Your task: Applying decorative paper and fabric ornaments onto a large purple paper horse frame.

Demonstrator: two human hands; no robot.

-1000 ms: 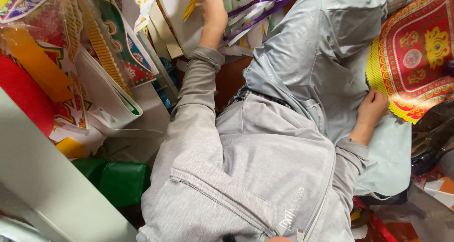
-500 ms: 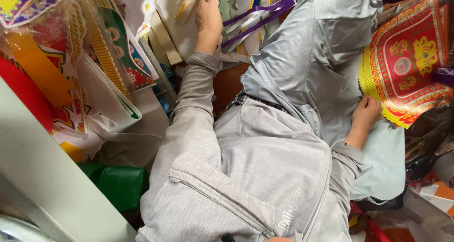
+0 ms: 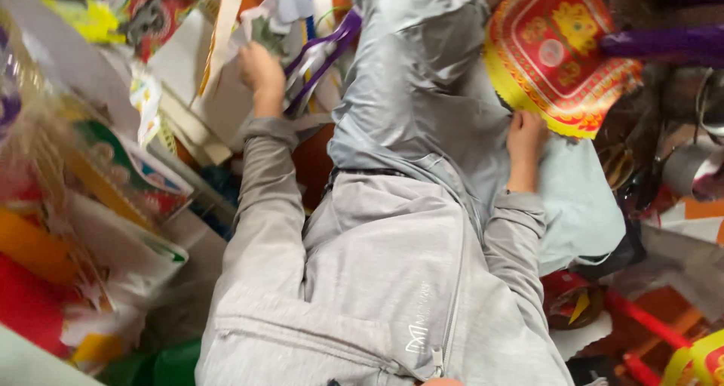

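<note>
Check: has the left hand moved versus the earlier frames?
Cannot tell. The left hand sits in the paper stack as before; the camera itself shifted.

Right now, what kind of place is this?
Probably a crowded shop or storeroom for festive paper goods: a red and gold patterned paper piece, stacked colourful packets and purple ribbons fill the space around the person's hands.

We stretch both grey-sleeved arms forward. Our left hand [image 3: 260, 73] is raised well ahead, its back toward us and fingers curled out of sight, so its grip is unclear. Our right hand [image 3: 524, 135] rests closer in, wrist bent, fingers folded loosely.
</note>
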